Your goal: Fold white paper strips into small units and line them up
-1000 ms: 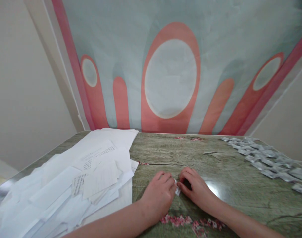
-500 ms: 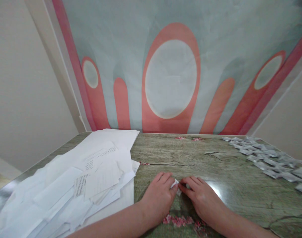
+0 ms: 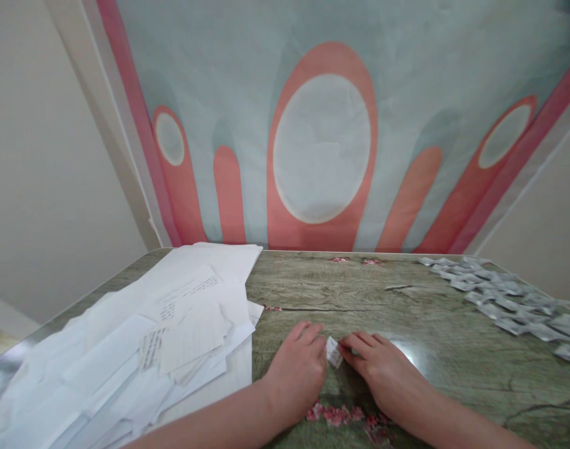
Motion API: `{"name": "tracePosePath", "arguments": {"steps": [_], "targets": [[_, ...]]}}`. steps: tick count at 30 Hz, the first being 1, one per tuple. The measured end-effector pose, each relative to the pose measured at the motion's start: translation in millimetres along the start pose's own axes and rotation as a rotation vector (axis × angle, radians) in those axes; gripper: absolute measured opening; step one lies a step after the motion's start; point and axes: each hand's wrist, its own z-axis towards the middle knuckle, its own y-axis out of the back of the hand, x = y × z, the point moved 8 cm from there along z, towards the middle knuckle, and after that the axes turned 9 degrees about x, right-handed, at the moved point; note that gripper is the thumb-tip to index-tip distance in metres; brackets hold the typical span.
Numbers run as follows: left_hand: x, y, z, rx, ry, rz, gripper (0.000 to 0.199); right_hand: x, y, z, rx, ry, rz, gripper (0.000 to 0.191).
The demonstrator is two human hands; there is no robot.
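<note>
A small folded white paper (image 3: 333, 352) with faint print lies between my two hands on the wood-patterned table (image 3: 313, 284). My right hand (image 3: 376, 362) pinches its right edge between thumb and fingers. At the paper's left side is my left hand (image 3: 301, 362), its fingers curled and close together; the thumb and fingertips are mostly hidden, so what they grip cannot be made out.
Loose white sheets and printed scraps (image 3: 191, 337) are heaped on the left of the table. Several folded paper pieces (image 3: 504, 296) lie in rows at the right. Behind the table's far edge stands a patterned wall covering (image 3: 322, 149).
My left thumb has moved off the front of the small paper, and more of its face now shows. My right hand has stayed nearly in place.
</note>
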Motion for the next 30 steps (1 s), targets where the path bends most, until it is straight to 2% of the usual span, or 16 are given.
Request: {"name": "tracePosePath", "arguments": {"steps": [5,11,15,24,30], "targets": [[-1,0.8,1,0.022,0.005,0.007,0.021,1,0,1,0.028,0.010,-0.032,0.029],[0,4.3,2,0.018,0.008,0.001,0.021,0,4,0,-0.023,0.006,-0.030,0.032],[0,-0.3,1,0.026,0.002,-0.027,0.020,-5,-1,1,-0.023,-0.008,0.027,0.032],[1,-8.1,-2,0.000,-0.012,-0.052,0.021,-9,-3,1,-0.179,0.032,0.247,0.032],[-1,-7.2,-1,-0.019,-0.023,-0.032,0.023,-6,-4,5,-0.129,0.041,0.190,0.039]]}}
